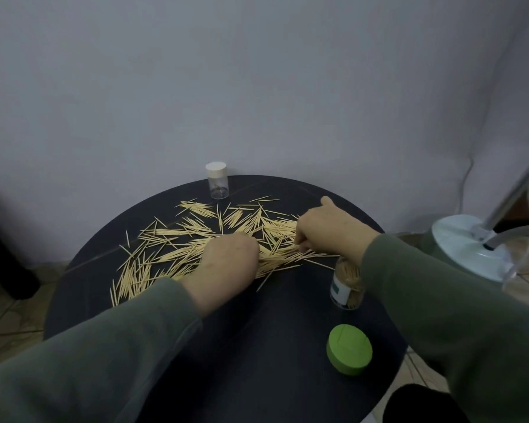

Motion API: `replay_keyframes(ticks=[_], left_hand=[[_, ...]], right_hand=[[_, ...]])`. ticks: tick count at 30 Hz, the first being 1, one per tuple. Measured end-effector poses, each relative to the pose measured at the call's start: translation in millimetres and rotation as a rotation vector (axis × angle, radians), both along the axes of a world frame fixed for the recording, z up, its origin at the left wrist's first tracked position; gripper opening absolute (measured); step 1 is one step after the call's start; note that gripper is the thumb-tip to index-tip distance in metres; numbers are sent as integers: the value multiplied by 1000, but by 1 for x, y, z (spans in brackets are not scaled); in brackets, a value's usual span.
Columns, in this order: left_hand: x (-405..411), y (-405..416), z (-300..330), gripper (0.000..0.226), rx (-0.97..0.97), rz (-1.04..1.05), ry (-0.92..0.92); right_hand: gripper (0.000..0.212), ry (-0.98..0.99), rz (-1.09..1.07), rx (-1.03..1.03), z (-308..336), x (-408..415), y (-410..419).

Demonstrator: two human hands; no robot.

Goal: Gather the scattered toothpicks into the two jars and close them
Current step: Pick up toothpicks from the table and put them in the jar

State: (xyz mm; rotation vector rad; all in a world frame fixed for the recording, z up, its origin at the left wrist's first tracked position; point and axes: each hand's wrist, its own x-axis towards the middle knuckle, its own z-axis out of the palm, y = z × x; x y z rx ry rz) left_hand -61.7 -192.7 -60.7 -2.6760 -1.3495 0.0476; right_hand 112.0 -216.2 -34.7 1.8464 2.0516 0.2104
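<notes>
Many pale wooden toothpicks lie scattered across the far half of a round black table. My left hand rests knuckles-up on the pile's middle, fingers curled down into the toothpicks. My right hand is to its right, fingers pinched on a bundle of toothpicks, thumb sticking up. A clear jar with a white lid stands closed at the far edge. An open clear jar with a label, partly full of toothpicks, stands under my right forearm. Its green lid lies on the table nearer to me.
A grey wall rises directly behind the table. At the right on the tiled floor stands a pale blue lamp base with a slanted pole and a cable. A dark object sits at the left edge.
</notes>
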Motion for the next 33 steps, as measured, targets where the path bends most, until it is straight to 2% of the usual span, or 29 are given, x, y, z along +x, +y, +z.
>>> replay_keyframes(ticks=[11,23,29,33], left_hand=[[3,3,-3,30,-55,-8,-57],[9,1,4,26,-88,4,-138],[7,0,3,24,-219,69,-352],[12,-2,5,21,-460,57,-708]], right_hand=[[28,134,-16,82,-2,11,-12],[24,362,-64,165,1,20,-22],[26,708,-135,307,8,35,-43],[20,971,-201,372,14,43,-64]])
